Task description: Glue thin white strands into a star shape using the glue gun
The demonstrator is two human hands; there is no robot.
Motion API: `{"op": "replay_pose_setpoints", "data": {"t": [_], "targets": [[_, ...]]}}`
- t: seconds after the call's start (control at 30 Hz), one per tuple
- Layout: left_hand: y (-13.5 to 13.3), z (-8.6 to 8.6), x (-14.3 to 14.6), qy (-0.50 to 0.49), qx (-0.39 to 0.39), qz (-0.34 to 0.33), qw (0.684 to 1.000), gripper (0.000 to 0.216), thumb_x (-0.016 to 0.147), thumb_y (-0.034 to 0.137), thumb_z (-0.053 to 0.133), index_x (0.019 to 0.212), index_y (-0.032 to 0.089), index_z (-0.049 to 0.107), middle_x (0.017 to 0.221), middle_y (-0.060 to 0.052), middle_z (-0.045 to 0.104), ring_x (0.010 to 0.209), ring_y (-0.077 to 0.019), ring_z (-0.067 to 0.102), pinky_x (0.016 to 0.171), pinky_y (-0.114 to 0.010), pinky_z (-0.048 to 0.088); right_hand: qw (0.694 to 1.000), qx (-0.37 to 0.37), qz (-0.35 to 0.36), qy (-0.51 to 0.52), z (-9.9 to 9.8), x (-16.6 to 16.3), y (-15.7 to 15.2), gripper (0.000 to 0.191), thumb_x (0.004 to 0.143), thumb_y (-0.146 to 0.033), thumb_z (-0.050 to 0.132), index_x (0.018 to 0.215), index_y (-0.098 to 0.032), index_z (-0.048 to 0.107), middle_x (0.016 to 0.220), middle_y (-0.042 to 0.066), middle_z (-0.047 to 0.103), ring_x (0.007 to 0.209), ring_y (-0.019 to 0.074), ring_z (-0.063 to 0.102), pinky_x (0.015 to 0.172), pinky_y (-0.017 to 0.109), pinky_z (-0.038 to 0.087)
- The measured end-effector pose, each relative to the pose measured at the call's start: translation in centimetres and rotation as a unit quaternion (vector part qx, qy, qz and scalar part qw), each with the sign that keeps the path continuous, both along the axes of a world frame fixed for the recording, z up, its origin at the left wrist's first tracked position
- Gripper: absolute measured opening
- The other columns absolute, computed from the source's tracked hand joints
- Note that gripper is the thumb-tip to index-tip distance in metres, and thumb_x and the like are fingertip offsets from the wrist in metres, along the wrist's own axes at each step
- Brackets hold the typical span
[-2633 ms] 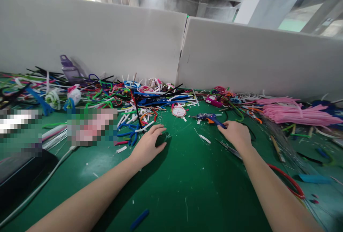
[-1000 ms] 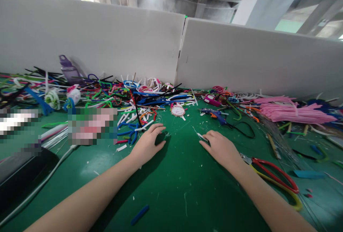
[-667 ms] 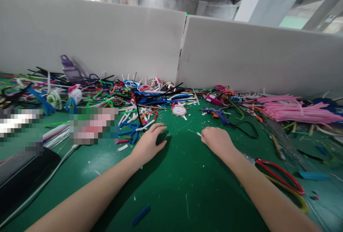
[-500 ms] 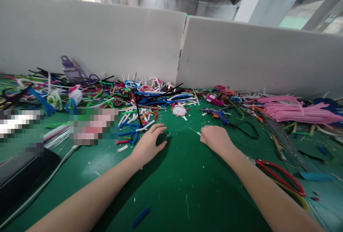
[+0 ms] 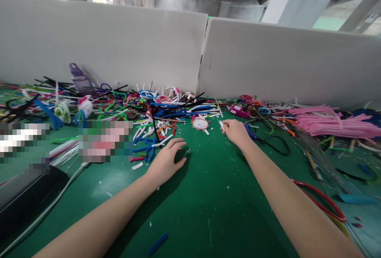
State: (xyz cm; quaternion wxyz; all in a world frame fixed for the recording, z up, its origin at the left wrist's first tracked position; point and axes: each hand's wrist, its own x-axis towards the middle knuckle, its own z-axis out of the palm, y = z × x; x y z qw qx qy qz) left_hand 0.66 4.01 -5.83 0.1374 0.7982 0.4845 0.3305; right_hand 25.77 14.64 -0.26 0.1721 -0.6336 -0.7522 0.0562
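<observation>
My left hand point(image 5: 168, 158) rests on the green tabletop point(image 5: 205, 198) with its fingers apart and nothing between them. Just beyond it lie bent blue pipe cleaners point(image 5: 148, 147) and scattered white offcuts. My right hand point(image 5: 235, 131) is closed, pinching a small white strip point(image 5: 222, 126) at its fingertips. That hand partly hides a blue glue gun point(image 5: 250, 131). A round white disc with a reddish rim point(image 5: 200, 123) lies left of the strip, near the middle of the table.
Scissors with red handles point(image 5: 323, 198) lie partly under my right forearm. Pink pipe cleaners point(image 5: 330, 125) are bundled at the right. A purple bottle point(image 5: 81, 81) stands at the back left, before the white partition point(image 5: 119, 43). A dark object point(image 5: 26, 194) and a white cable point(image 5: 56, 196) lie left.
My right hand has moved forward and slightly left over the glue gun, and a white strip shows at its fingertips. My left hand has stayed almost still.
</observation>
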Motion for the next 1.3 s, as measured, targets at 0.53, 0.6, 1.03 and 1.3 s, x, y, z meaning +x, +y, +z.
{"op": "replay_pose_setpoints", "data": {"t": [0.53,0.6,1.03,1.3], "targets": [[0.0,0.2,0.0,0.025,0.004,0.008,1.000,0.039,0.080,0.020,0.053,0.117,0.022,0.045,0.127,-0.006,0.044,0.110,-0.0201,0.051,0.093,-0.037,0.045,0.991,0.096,0.054,0.082,-2.6,-1.9,-3.3,0.023,0.067,-0.006,0.045,0.081,-0.016,0.061,0.112,0.009,0.055,0.104,0.0195,0.050,0.089,0.032,0.038],[0.0,0.3,0.0,0.026,0.010,0.012,1.000,0.037,0.079,0.020,0.053,0.116,0.022,0.046,0.126,-0.006,0.046,0.112,-0.0203,0.050,0.095,-0.037,0.044,0.988,0.067,0.063,0.125,-2.9,-2.8,-4.7,0.023,0.069,-0.009,0.043,0.084,-0.017,0.059,0.093,0.006,0.059,0.086,0.0165,0.056,0.078,0.030,0.042],[0.3,0.1,0.2,0.024,0.024,0.018,0.999,0.038,0.077,0.020,0.056,0.114,0.022,0.050,0.120,-0.006,0.053,0.110,-0.0212,0.052,0.095,-0.038,0.044,0.966,-0.036,0.079,0.242,-4.0,-6.8,-8.5,0.019,0.072,-0.033,0.055,0.085,-0.019,0.056,0.074,0.001,0.063,0.064,0.0119,0.054,0.061,0.025,0.042],[0.4,-0.1,0.2,0.029,0.021,0.029,0.999,0.036,0.077,0.021,0.056,0.113,0.020,0.051,0.117,-0.007,0.056,0.109,-0.0215,0.052,0.095,-0.040,0.042,0.975,-0.003,0.094,0.202,-4.6,-7.4,-8.4,0.017,0.079,-0.035,0.049,0.075,-0.020,0.058,0.066,0.000,0.062,0.062,0.0124,0.056,0.056,0.024,0.039]]}}
